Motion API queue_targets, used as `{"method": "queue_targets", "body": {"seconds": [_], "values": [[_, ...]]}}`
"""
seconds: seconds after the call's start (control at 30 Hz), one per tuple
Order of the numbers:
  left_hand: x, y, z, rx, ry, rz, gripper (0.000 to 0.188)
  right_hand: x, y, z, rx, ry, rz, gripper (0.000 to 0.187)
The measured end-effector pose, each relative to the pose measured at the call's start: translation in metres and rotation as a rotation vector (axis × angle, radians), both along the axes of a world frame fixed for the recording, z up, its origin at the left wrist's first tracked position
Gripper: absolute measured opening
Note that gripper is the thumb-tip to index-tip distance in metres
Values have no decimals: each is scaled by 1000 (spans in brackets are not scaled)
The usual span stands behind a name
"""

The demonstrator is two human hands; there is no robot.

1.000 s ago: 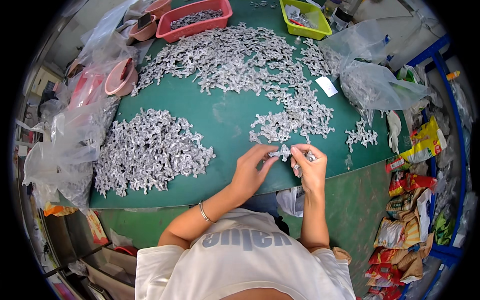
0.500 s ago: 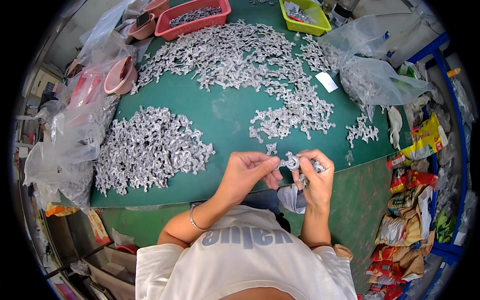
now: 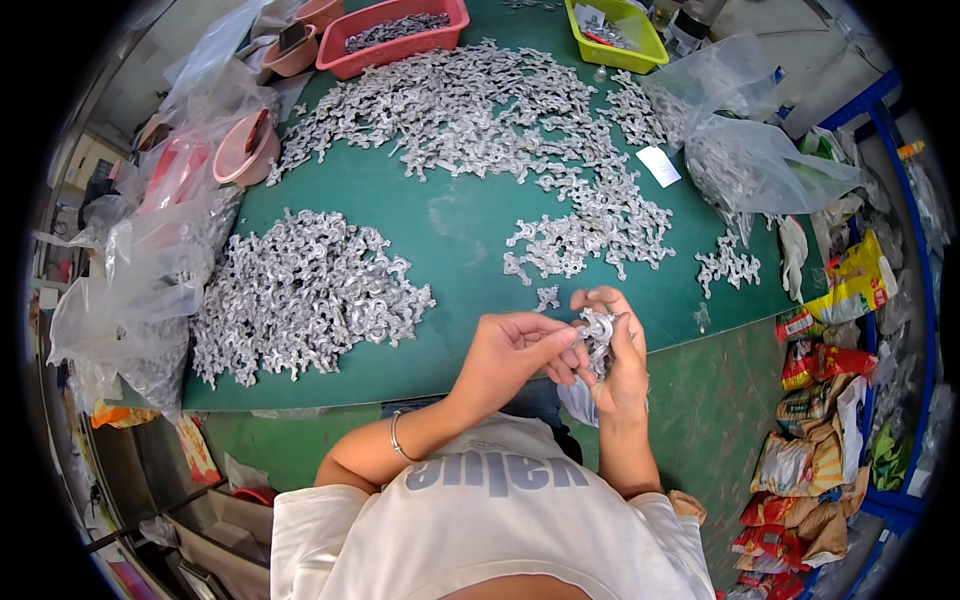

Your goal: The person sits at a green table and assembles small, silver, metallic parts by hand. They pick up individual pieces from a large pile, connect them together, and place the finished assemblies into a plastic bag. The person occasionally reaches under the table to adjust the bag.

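Where the table (image 3: 465, 270) nears its front-left corner, silver parts (image 3: 310, 295) heap so thickly that the lower ones are hidden. Near the front edge's middle, your left hand (image 3: 520, 358) bunches its thumb and fingertips against metal pieces (image 3: 598, 335), though I cannot tell whether it pinches one, while your right hand (image 3: 624, 372) curls around them, its fingers covering how many. Toward the right edge, a cloudy plastic bag (image 3: 770, 175) blurs its contents.

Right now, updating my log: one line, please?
right hand: holds metal parts; left hand: beside them, contact unclear; green table: heaped parts
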State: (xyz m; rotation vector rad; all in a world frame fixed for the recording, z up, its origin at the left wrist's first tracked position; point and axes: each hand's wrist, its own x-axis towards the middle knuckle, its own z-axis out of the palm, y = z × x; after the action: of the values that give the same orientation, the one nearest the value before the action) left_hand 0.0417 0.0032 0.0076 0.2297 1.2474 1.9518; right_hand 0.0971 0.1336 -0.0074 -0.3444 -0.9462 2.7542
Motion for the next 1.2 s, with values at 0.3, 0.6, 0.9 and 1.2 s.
{"method": "queue_targets", "body": {"seconds": [0.3, 0.6, 0.9, 1.2], "values": [[-21, 0, -65, -546, 876, 160, 26, 4, 24, -32, -577, -66, 43, 28], [-25, 14, -93, -644, 1000, 202, 15, 5, 35, -49, -14, -174, -21, 18], [-20, -5, -32, -126, 26, -124, 17, 5, 19, -27, 303, -62, 75, 24], [-14, -10, -18, 1, -227, -161, 20, 10, 16, -10, 198, -46, 65, 22]]}}
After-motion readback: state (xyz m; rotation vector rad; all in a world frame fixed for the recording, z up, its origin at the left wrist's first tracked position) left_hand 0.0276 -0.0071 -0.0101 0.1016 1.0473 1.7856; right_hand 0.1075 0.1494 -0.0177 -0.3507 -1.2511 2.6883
